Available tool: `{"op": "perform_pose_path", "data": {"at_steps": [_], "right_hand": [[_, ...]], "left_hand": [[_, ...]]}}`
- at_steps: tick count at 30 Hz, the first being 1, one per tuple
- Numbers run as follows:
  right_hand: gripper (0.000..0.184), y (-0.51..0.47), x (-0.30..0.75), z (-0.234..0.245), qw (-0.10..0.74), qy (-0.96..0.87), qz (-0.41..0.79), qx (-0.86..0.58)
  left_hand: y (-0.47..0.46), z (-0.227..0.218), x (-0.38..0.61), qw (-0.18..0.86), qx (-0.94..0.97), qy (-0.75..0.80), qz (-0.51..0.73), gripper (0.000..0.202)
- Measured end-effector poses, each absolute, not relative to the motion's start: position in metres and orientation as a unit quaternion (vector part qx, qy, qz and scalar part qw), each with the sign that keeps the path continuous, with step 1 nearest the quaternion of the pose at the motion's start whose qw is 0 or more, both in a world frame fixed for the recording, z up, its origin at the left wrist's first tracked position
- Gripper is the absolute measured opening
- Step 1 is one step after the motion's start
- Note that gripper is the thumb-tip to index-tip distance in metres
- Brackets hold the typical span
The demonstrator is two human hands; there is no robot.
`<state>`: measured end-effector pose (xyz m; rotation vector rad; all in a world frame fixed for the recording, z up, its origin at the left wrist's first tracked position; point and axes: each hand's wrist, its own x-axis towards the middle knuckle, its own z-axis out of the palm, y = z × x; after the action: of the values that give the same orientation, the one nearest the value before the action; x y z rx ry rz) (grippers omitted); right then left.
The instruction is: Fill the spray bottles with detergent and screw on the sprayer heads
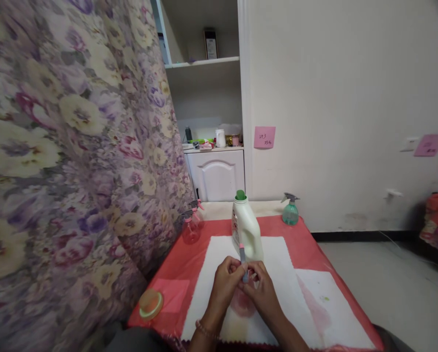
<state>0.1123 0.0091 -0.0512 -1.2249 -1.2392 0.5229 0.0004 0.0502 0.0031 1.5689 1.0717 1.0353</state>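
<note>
A pink see-through spray bottle stands on the white sheet in front of me, with its round body below my hands. Its grey spray head with a pink nozzle points away from me. My left hand has its fingers closed round the left of the head, and my right hand pinches it from the right. Fingers hide the bottle's neck. Just beyond is a large pale green jug with a green spout in its open mouth.
Two pink spray bottles stand at the table's left back, a green spray bottle at the right back. A round lid-like item lies front left. A stained white paper lies right on the red tablecloth. A floral curtain hangs left.
</note>
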Motion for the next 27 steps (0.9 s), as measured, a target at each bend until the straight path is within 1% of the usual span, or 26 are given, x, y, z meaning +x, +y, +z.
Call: {"op": "perform_pose_path", "data": {"at_steps": [2,3,8,10,14,20,23,24,25,27], "right_hand": [[0.029,0.008,0.112,-0.051,0.614,-0.53,0.225,-0.541],[0.029,0.008,0.112,-0.05,0.614,-0.525,0.223,-0.546],[0.013,0.012,0.11,-0.051,0.612,-0.526,0.221,-0.548],[0.01,0.013,0.11,-0.053,0.612,-0.534,0.224,-0.539],[0.009,0.014,0.111,-0.056,0.617,-0.541,0.222,-0.527],[0.021,0.016,0.111,-0.055,0.63,-0.531,0.212,-0.526],[0.016,0.013,0.107,-0.061,0.631,-0.521,0.209,-0.536],[0.021,0.011,0.106,-0.065,0.631,-0.516,0.208,-0.54],[0.033,0.01,0.104,-0.071,0.632,-0.512,0.209,-0.544],[0.063,0.007,0.101,-0.085,0.635,-0.5,0.213,-0.549]], "left_hand": [[0.049,0.003,0.001,0.468,0.643,0.436,0.422,0.023],[0.048,0.003,0.0,0.467,0.646,0.435,0.42,0.024],[0.045,0.006,-0.001,0.447,0.663,0.437,0.411,0.024],[0.045,0.007,-0.001,0.442,0.668,0.439,0.406,0.023],[0.047,0.008,0.0,0.449,0.674,0.437,0.39,0.022],[0.052,0.009,0.002,0.451,0.678,0.439,0.38,0.024],[0.051,0.007,0.002,0.441,0.682,0.443,0.38,0.024],[0.05,0.007,0.002,0.437,0.684,0.445,0.38,0.024],[0.049,0.007,0.002,0.434,0.685,0.446,0.379,0.024],[0.045,0.007,0.001,0.416,0.694,0.45,0.379,0.025]]}}
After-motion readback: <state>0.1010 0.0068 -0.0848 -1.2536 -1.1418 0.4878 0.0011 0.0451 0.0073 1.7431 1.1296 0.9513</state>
